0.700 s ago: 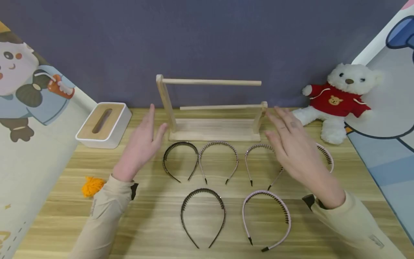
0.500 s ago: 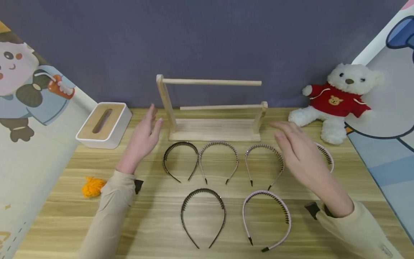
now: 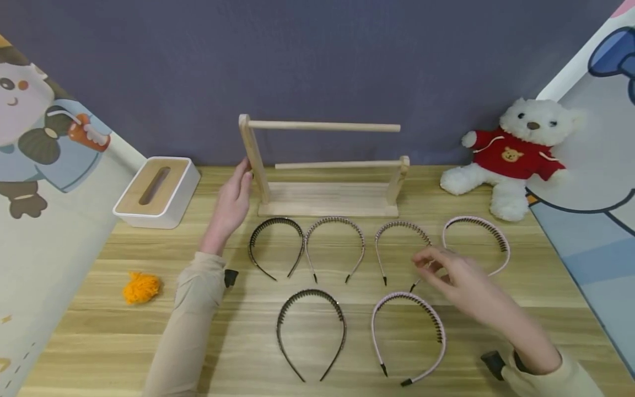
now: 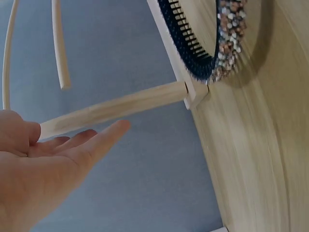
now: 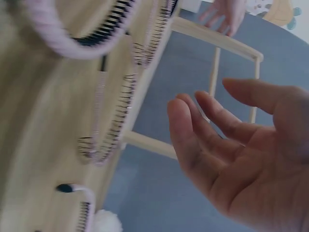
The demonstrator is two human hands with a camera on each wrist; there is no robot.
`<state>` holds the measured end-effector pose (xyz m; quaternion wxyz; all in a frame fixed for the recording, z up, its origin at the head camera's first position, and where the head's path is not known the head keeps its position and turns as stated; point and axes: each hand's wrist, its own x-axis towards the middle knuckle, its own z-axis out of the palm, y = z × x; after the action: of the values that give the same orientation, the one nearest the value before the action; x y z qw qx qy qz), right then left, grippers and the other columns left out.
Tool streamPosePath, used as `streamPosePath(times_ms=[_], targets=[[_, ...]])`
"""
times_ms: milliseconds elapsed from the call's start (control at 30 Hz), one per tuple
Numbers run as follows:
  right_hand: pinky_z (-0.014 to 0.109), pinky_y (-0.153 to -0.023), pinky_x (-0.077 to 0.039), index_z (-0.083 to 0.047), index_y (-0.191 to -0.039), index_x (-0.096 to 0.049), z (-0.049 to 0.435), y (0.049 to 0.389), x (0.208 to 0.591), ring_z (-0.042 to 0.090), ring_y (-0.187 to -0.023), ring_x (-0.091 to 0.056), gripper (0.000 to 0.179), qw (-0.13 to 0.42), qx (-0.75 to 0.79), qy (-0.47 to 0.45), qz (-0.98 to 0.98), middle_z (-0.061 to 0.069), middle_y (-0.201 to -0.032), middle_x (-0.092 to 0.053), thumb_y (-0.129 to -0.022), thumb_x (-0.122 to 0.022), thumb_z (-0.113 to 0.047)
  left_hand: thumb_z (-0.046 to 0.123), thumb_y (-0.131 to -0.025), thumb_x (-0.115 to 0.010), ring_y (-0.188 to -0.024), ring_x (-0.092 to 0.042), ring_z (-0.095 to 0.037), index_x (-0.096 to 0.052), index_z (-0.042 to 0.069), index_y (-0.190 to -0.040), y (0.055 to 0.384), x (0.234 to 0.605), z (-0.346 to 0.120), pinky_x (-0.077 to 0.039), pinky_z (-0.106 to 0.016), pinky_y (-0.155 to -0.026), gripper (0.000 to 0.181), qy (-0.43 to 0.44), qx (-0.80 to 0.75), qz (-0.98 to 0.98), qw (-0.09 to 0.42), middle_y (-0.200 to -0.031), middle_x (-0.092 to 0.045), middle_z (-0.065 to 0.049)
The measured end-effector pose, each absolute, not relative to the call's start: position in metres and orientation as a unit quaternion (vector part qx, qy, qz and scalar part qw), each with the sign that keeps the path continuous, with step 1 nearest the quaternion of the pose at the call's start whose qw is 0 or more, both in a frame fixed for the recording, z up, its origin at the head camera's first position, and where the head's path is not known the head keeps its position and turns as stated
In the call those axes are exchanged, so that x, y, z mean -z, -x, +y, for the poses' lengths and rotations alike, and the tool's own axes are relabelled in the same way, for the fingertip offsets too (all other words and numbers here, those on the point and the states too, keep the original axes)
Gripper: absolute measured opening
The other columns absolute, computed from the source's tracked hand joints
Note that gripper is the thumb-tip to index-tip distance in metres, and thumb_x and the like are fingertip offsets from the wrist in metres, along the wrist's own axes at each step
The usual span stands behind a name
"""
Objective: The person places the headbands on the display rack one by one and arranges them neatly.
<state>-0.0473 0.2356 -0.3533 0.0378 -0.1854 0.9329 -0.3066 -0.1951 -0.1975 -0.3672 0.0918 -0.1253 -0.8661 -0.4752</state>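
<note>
My left hand [image 3: 232,198] is at the left post of a wooden rack [image 3: 327,208], its fingers extended beside the post in the left wrist view; whether they touch it I cannot tell. The rack has two bare rods. My right hand [image 3: 458,281] hovers with loosely bent fingers and holds nothing. It partly covers a thin pale-pink headband [image 3: 404,224]. Further headbands lie on the table: a black one [image 3: 276,220], another beaded pink one [image 3: 335,219], a dark one [image 3: 310,292] in front, a pink braided one [image 3: 409,296] and a light-pink one [image 3: 500,237] at right.
A white tissue box [image 3: 176,199] with a wooden lid stands at the back left. An orange yarn tuft [image 3: 141,288] lies left of my left forearm. A white teddy bear [image 3: 516,154] in a red sweater sits at the back right, near a dark wall [image 3: 317,60].
My left hand has moved right to the rack's left post. My right hand has drawn back toward me from beside the rack, its fingers now more bent, uncovering the light-pink headband at right.
</note>
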Motion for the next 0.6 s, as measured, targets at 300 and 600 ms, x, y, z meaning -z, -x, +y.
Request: streamPosePath(times_ms=[300,600], targets=[[0.027,-0.063,-0.064,-0.001,-0.111,-0.073,0.254,0.036,0.382,0.010,-0.080,-0.068,0.022,0.068,0.295,0.204,0.931,0.000,-0.101,-0.073,-0.093,-0.084,-0.002,0.019,-0.119,-0.033,-0.144,-0.048,-0.049,-0.032,-0.002,-0.165,0.197,0.370,-0.195,-0.054,-0.064,-0.111,0.050,0.125,0.516,-0.844,0.078,-0.158,-0.045,-0.033],[0.023,-0.064,-0.064,0.003,-0.115,-0.071,0.263,0.029,0.396,0.004,-0.078,-0.066,0.035,0.107,0.293,0.214,0.925,-0.003,-0.098,-0.067,-0.086,-0.090,-0.006,0.017,-0.119,-0.033,-0.145,-0.048,-0.048,-0.034,-0.004,-0.164,0.201,0.370,-0.192,-0.055,-0.060,-0.111,0.049,0.119,0.535,-0.833,0.078,-0.158,-0.045,-0.033]])
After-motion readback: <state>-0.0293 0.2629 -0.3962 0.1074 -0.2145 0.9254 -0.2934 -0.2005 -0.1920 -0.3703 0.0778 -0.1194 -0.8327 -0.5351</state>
